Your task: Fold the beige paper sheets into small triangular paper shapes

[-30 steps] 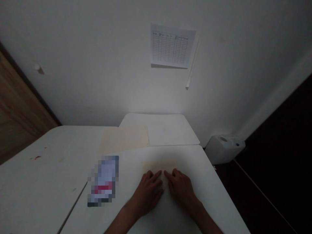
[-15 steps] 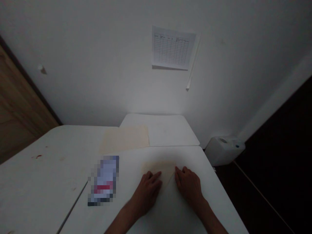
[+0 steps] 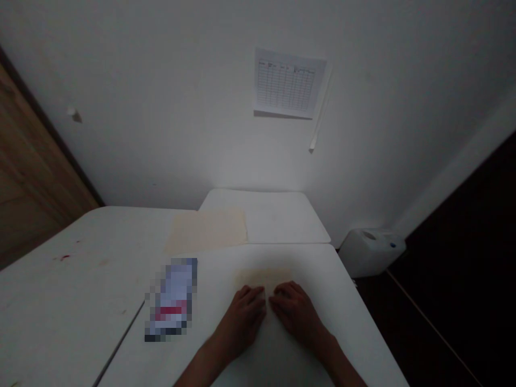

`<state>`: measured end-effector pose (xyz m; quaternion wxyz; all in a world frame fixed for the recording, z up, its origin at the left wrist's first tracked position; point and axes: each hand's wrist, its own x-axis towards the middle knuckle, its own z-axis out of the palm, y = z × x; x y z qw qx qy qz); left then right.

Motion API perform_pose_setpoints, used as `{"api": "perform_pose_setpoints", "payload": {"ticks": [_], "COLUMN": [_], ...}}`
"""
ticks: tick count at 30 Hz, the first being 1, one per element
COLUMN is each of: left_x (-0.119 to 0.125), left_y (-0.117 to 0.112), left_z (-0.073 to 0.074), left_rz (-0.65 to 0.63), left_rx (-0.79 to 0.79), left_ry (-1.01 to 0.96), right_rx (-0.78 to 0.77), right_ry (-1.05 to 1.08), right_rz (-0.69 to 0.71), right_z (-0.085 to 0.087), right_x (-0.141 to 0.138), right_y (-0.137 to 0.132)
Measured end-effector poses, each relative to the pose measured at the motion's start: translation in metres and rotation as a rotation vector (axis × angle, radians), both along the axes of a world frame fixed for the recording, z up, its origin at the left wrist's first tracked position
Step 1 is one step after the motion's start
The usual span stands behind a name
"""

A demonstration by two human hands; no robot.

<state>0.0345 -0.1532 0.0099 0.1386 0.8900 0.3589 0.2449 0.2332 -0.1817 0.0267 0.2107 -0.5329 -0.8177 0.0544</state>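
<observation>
My left hand (image 3: 242, 320) and my right hand (image 3: 296, 314) lie palm down side by side, fingertips almost meeting, on the near edge of a pale tan sheet of paper (image 3: 262, 278). The lower part of that sheet is hidden under my hands. Neither hand grips anything that I can see. To the left of my left hand, apart from it, lies a flat pixelated packet (image 3: 171, 300) with a red band. Its details cannot be made out.
A second tan sheet (image 3: 205, 231) lies further off, across the seam of white folding tables (image 3: 322, 301). A white plastic container (image 3: 371, 251) stands on the dark floor to the right. A printed grid sheet (image 3: 288, 83) hangs on the wall.
My right hand has slid left towards my left hand, closing the gap that showed the tan sheet between them half a second ago. The view has tilted slightly.
</observation>
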Motion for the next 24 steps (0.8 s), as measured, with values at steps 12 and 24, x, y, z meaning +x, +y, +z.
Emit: {"api": "perform_pose_setpoints", "payload": {"ticks": [12, 24], "left_x": [0.000, -0.003], "left_y": [0.001, -0.003], "left_z": [-0.001, -0.004], "left_rz": [0.002, 0.182], "left_rx": [-0.067, 0.136], "left_ry": [-0.141, -0.004], "right_rx": [-0.186, -0.254], "right_ry": [-0.010, -0.086], "right_rz": [0.008, 0.027], "right_z": [0.008, 0.017], "right_x": [0.000, -0.003], "right_y": [0.007, 0.013]}}
